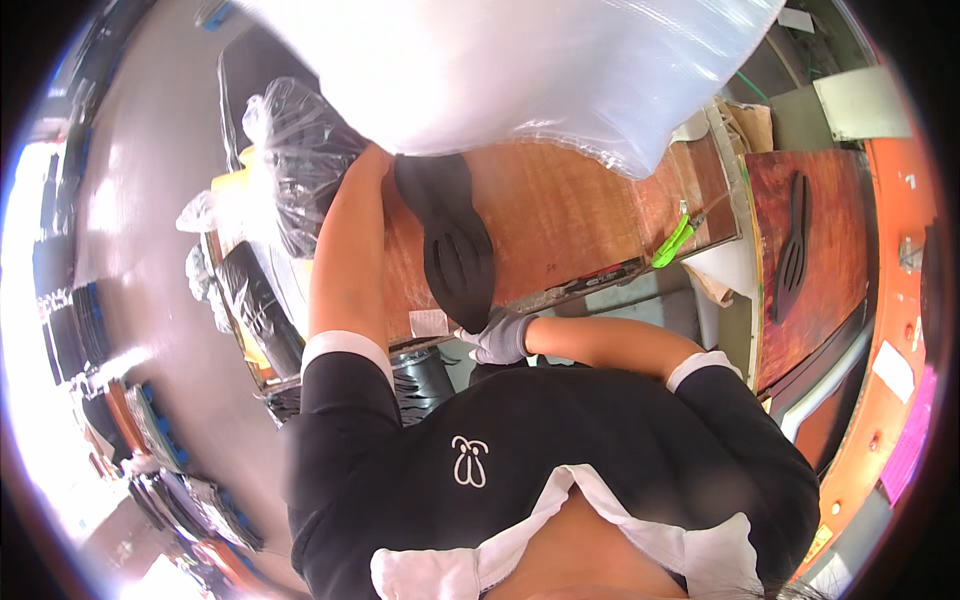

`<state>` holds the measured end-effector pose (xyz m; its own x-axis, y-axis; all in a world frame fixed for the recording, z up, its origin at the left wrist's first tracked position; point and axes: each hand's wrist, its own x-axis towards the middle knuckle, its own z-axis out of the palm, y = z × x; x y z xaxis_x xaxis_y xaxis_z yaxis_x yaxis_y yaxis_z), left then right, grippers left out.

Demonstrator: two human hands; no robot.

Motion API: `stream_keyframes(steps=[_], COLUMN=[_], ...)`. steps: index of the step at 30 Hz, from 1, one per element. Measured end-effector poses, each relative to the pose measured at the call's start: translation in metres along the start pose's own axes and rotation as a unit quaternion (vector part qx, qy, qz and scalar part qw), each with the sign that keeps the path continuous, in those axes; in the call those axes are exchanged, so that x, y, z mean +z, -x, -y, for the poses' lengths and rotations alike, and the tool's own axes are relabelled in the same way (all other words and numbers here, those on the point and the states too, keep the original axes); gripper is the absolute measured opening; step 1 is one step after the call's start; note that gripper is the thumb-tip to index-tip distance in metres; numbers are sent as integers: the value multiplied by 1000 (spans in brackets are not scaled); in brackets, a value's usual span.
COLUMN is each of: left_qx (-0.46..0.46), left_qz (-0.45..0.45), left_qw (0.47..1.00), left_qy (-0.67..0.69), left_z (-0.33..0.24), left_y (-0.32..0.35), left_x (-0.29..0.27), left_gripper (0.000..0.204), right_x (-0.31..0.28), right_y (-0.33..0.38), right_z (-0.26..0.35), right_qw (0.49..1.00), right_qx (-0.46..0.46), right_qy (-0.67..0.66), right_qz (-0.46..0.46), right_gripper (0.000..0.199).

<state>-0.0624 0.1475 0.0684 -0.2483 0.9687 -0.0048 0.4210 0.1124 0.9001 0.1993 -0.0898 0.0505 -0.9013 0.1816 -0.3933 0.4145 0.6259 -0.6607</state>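
Filling the lower middle of the frame: black shirt with white collar and white sleeve cuffs, blocking everything beneath. Just above it, gloved right hand curling closed on the near end of a black shoe sole, pinching its lower tip at the edge of the wooden bench. Sole lying lengthwise on the bench, centre of the frame, its far end tucked under the bag. Left hand reaching up along the left of the sole, vanishing behind a big clear plastic bag at upper centre; grip there impossible to tell. Bag hanging across the whole top, hiding the far half of the bench.

Counting soles: two in plain sight, the second black sole lying alone on a separate wooden board at the right. One green clip sticking out at the bench's right edge. One small white rectangular label lying at the bench's near edge, left of the gloved hand. Crumpled clear plastic wrap bunching at upper left.
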Motion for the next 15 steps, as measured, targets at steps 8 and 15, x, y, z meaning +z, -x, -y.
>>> stream_keyframes(steps=[8,15], left_qx=[11,36], left_qz=[12,47], left_qw=[999,990], left_qy=[-47,-125], left_z=[7,22], left_y=[-25,-40], left_x=[-6,-8], left_gripper=[35,34], right_x=[0,-23], right_y=[-6,8], right_z=[11,-13], right_qw=[959,981], right_qx=[1,78], right_qy=[-105,-164], right_qz=[-265,64], right_gripper=[37,45])
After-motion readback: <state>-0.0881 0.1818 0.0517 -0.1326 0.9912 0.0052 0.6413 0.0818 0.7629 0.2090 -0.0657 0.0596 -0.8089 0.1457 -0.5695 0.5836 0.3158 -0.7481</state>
